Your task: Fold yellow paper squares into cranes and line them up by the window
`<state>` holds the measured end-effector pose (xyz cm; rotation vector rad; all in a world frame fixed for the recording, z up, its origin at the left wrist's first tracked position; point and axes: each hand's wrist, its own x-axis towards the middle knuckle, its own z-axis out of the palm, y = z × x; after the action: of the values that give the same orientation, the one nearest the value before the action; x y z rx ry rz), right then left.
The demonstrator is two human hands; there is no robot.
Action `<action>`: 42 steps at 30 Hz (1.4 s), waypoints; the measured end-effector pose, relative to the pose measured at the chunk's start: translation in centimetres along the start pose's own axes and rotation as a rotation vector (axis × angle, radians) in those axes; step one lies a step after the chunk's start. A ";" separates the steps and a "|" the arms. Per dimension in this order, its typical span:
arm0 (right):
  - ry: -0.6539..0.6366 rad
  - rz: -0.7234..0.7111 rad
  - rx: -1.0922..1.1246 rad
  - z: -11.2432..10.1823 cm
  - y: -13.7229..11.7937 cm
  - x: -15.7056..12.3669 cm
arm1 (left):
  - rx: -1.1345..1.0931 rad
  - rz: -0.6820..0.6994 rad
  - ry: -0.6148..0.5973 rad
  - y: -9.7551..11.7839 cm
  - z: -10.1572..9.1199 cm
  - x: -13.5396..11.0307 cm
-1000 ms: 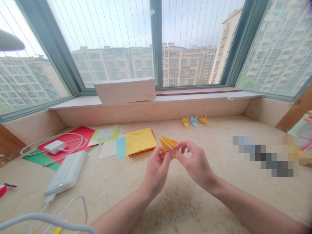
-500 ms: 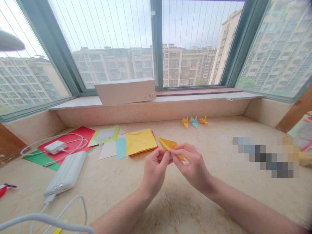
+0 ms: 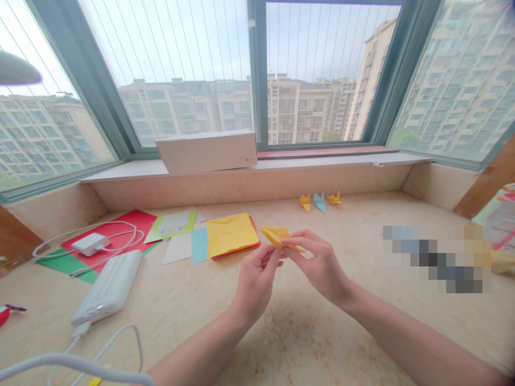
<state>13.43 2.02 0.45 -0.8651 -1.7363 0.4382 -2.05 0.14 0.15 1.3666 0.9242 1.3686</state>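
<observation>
A partly folded piece of orange-yellow paper (image 3: 275, 235) is held above the marble sill between both hands. My left hand (image 3: 256, 281) pinches its near edge with thumb and forefinger. My right hand (image 3: 319, 264) is closed on the paper's right side, fingers curled over it. The paper lies nearly flat, its pointed end toward the left. Just left of it rests a stack of coloured paper squares (image 3: 230, 235), yellow on top.
Three small folded paper cranes (image 3: 319, 200) stand near the back wall. A white power bank (image 3: 108, 287) with cable, a white charger (image 3: 89, 244) on red and green sheets, and a white box (image 3: 207, 150) on the window ledge lie left. A blurred patch sits right.
The folded paper has turned from upright to nearly flat and been pulled out longer between my hands. Both hands have shifted slightly; my right hand now covers more of it.
</observation>
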 end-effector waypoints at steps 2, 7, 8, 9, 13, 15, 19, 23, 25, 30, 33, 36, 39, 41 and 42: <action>-0.015 -0.027 -0.042 0.0 0.3 -0.1 | 0.020 0.011 0.003 -0.1 -0.1 0.1; 0.031 -0.020 -0.091 0.0 0.5 -0.3 | 0.060 0.032 0.023 -0.5 -0.3 0.2; 0.042 -0.007 -0.078 0.0 0.5 -0.2 | 0.071 0.031 0.029 -0.5 -0.3 0.2; 0.050 0.010 -0.062 0.0 0.4 -0.2 | 0.083 0.032 0.038 -0.5 -0.3 0.2; 0.049 0.112 0.004 0.0 0.2 0.0 | 0.114 0.071 0.054 -0.1 -0.3 0.1; 0.037 0.161 0.025 0.1 0.1 0.1 | 0.083 0.099 0.021 0.1 -0.3 0.0; -0.013 0.177 0.033 0.1 -0.1 0.1 | 0.044 0.110 -0.053 0.3 -0.2 0.0; -0.033 0.185 0.045 0.2 -0.3 0.0 | 0.047 0.109 -0.082 0.1 -0.3 0.0; -0.028 0.259 0.100 0.2 -0.4 0.1 | 0.051 0.113 -0.088 0.1 -0.3 0.0; -0.076 0.491 0.477 -0.4 -0.3 0.9 | -0.058 0.134 -0.015 0.0 -0.1 0.0; -0.132 0.547 0.620 -0.5 0.0 1.1 | -0.158 0.087 -0.013 -0.1 -0.1 0.3; -0.140 0.567 0.686 -0.3 0.4 0.9 | -0.191 0.034 -0.028 -0.4 -0.3 0.7; -0.120 0.532 0.667 0.0 0.5 0.7 | -0.187 0.020 0.011 -0.7 -0.6 1.0; -0.127 0.486 0.602 0.1 0.3 0.6 | -0.164 0.024 0.052 -0.7 -0.7 1.1; -0.139 0.464 0.571 0.1 0.1 0.6 | -0.145 0.030 0.073 -0.7 -0.7 1.2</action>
<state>13.32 2.55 0.74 -0.8177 -1.4022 1.2586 -2.57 1.53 -0.28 1.2320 0.8383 1.4870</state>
